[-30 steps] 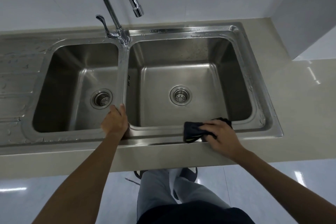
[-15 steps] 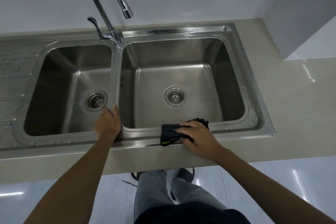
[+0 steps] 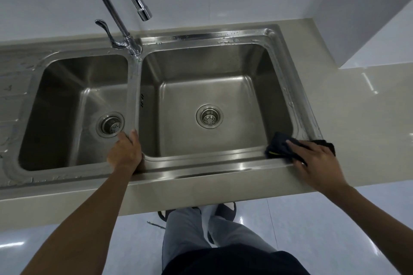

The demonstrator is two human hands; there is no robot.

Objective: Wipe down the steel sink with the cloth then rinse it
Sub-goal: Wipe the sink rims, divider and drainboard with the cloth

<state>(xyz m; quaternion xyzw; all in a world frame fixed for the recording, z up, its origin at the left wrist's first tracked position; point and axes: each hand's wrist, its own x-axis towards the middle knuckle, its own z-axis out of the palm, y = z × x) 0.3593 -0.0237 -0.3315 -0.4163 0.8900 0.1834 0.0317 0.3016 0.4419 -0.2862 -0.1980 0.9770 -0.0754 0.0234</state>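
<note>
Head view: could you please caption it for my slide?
Right hand presses dark cloth on the front-right rim of the steel sink; left hand rests on its divider.

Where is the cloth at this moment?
Head view: the dark cloth lies on the sink front rim, at the near-right corner of the right basin, pressed under the right hand.

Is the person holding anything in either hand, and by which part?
Nothing is truly gripped. The right hand presses flat on top of the cloth at the front right corner of the sink; the left hand rests on its divider.
</note>
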